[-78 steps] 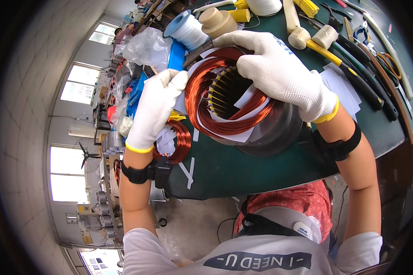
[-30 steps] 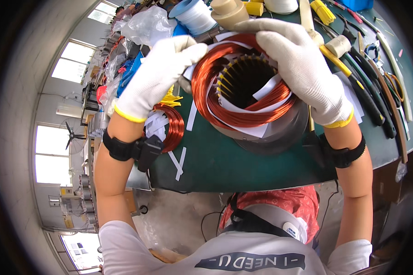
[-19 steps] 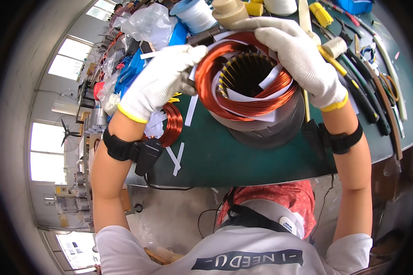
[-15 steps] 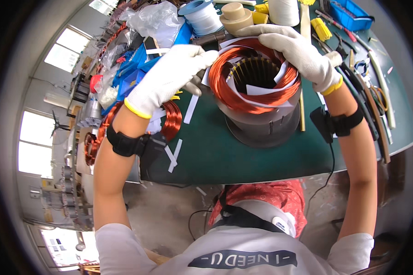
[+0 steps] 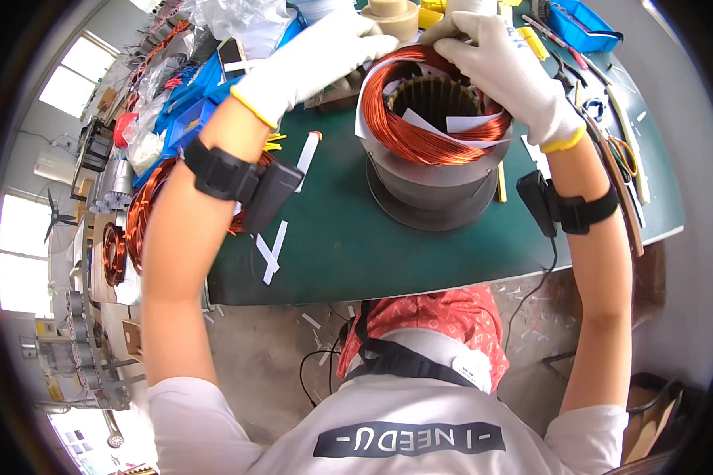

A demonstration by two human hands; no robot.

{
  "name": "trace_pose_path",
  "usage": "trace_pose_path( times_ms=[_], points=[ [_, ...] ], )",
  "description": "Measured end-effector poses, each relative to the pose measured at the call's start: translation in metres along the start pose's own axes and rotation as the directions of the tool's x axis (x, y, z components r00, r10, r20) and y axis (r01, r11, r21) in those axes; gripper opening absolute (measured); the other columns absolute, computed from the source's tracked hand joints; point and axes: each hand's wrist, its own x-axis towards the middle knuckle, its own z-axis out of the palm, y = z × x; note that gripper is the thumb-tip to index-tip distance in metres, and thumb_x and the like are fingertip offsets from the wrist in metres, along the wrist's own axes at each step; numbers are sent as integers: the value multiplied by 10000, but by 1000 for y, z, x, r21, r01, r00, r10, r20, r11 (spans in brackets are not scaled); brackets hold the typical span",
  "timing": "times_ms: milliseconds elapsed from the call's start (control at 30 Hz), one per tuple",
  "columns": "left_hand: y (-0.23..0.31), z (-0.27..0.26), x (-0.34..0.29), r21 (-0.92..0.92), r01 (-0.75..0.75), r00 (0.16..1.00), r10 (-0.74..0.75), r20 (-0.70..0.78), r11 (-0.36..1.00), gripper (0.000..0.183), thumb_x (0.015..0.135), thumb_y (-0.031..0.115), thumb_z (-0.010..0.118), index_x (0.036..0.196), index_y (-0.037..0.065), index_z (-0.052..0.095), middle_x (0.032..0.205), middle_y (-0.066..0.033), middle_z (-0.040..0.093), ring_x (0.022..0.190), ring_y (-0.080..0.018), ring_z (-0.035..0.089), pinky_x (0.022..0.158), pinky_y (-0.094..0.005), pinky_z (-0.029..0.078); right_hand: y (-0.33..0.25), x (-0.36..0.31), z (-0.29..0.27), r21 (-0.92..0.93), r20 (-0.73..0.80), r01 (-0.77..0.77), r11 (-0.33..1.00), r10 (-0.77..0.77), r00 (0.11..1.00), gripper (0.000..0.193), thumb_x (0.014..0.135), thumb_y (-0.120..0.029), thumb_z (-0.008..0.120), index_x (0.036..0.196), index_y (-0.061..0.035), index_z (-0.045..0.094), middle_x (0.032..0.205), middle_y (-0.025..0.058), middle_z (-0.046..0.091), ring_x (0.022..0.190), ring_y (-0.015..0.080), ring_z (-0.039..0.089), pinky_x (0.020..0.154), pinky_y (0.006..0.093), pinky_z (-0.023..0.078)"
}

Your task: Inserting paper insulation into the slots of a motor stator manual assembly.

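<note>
A grey cylindrical motor stator (image 5: 436, 186) stands upright on the table, a thick ring of copper winding (image 5: 424, 146) around its top opening. White insulation paper (image 5: 471, 123) pokes out between the wires and the slotted bore. Both my hands wear white gloves with yellow cuffs. My left hand (image 5: 321, 55) reaches to the far left edge of the winding, its fingertips drawn together; whatever they pinch is hidden. Over the far right side lies my right hand (image 5: 507, 75), fingers bent around the winding's back rim.
White paper strips (image 5: 271, 253) and a copper coil (image 5: 146, 198) lie left on the green table (image 5: 325, 269). Behind stand a beige tape roll (image 5: 392, 17) and plastic bags (image 5: 242, 28). A blue tray (image 5: 582, 28), tools and sleeving tubes (image 5: 634, 150) are at right.
The view has shifted, so the stator sits higher in the picture. My left hand has moved from beside the winding to its far left edge. My right hand stays at the back rim, fingers more bent.
</note>
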Motion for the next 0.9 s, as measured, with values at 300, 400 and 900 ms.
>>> trace_pose_path(
  times_ms=[300,400,900],
  points=[
    [-33,42,-8,-655,-228,974,179,-141,720,433,995,354,537,1236,-3,584,1165,-55,622,1047,-105,549,910,-259,443,-15,-2,-11,-306,-44,451,839,-485,873,309,769,-187,751,1014,-22,659,859,166,627,823,340,614,785,372,499],
    [-27,57,-18,-682,-287,956,160,-244,673,401,1009,309,518,1280,18,570,1193,-50,607,1085,-109,548,983,-257,431,-11,6,1,-722,69,480,498,-638,767,136,841,-199,601,868,-75,653,685,100,621,632,238,635,579,374,479],
    [-32,59,-7,-728,-225,974,163,-156,647,417,1004,333,529,1258,6,582,1145,-29,624,1019,-98,568,921,-261,462,-5,14,3,-270,37,486,831,-495,868,212,758,-207,620,788,3,630,845,190,628,796,364,641,721,432,503]
  ],
)
